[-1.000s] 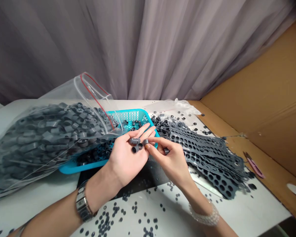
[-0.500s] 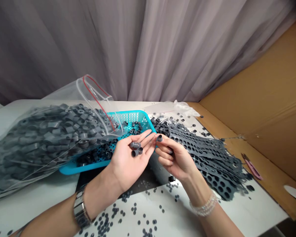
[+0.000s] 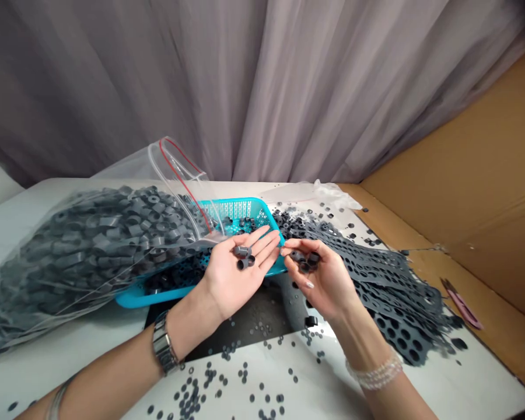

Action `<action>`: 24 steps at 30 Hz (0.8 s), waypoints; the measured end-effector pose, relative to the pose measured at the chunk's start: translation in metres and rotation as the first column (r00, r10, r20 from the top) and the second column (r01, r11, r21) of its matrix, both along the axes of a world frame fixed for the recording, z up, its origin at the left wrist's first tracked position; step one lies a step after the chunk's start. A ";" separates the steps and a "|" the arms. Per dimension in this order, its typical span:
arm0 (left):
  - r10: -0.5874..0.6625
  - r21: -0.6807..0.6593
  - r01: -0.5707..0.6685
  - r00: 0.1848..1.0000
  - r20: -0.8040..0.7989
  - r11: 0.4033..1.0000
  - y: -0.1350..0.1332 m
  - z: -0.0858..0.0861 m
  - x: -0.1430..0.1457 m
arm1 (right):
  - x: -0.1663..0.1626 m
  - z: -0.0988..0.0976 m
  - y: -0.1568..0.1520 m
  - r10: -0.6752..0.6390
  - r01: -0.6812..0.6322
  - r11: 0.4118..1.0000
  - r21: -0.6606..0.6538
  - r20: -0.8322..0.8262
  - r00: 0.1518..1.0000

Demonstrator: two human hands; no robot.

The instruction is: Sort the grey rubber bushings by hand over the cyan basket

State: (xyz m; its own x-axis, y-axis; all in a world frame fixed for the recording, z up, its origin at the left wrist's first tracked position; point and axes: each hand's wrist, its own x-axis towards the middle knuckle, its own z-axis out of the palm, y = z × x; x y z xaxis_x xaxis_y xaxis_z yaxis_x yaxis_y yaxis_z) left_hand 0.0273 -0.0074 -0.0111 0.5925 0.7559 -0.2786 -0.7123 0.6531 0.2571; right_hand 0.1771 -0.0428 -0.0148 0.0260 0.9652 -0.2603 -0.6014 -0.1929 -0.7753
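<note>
My left hand (image 3: 234,274) is palm up with its fingers stretched out. Several small dark grey rubber caps (image 3: 245,262), shaped like short hollow cylinders, rest on its palm. Close to its fingertips, my right hand (image 3: 328,280) curls into a cup with more caps (image 3: 305,261) lying in it; its thumb and fingers are bent around them. Below and behind the left hand is a turquoise plastic basket (image 3: 135,298) holding dark pieces. A large clear zip bag (image 3: 118,157) full of similar grey caps leans over the basket's left side.
Perforated dark rubber sheets (image 3: 402,338) are heaped on the right, beside loose pieces. Small dark discs (image 3: 192,396) lie scattered across the white table (image 3: 227,388). A pink-handled tool (image 3: 466,309) rests on the cardboard (image 3: 485,204) at right. A grey curtain (image 3: 201,87) hangs behind.
My right hand has turned from a pinch on one cap to a cupped, upturned pose showing several caps. The left hand still bears its caps. The whole view has shifted slightly.
</note>
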 end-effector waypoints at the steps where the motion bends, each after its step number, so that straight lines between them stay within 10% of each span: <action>1: -0.007 0.006 0.007 1.000 0.002 1.000 0.000 -0.001 0.000 | -0.001 0.000 -0.001 -0.002 -0.002 0.999 0.039 0.088 0.996; 6: -0.009 0.017 0.010 0.999 -0.045 1.000 0.000 0.001 0.001 | -0.015 0.004 -0.012 -0.147 -0.120 0.940 0.319 0.697 0.702; 13: -0.022 0.006 0.023 0.993 -0.112 1.000 -0.001 0.009 0.004 | -0.023 -0.003 -0.015 -0.168 -0.292 0.907 0.303 0.897 0.408; 19: -0.014 0.016 0.015 0.998 -0.065 1.000 0.001 0.005 0.002 | -0.015 -0.005 -0.008 -0.015 -0.228 0.947 0.228 0.737 0.676; 24: -0.030 0.030 0.032 0.998 -0.047 0.999 0.001 0.003 0.001 | -0.004 -0.003 -0.007 0.270 -0.275 0.958 0.077 0.070 0.960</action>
State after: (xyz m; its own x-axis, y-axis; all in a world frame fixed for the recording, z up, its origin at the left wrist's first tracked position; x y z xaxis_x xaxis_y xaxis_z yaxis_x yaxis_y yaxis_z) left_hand 0.0280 -0.0065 -0.0077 0.6028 0.7460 -0.2830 -0.6787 0.6659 0.3098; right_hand 0.1735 -0.0498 -0.0173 -0.2284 0.9562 -0.1829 -0.4889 -0.2751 -0.8278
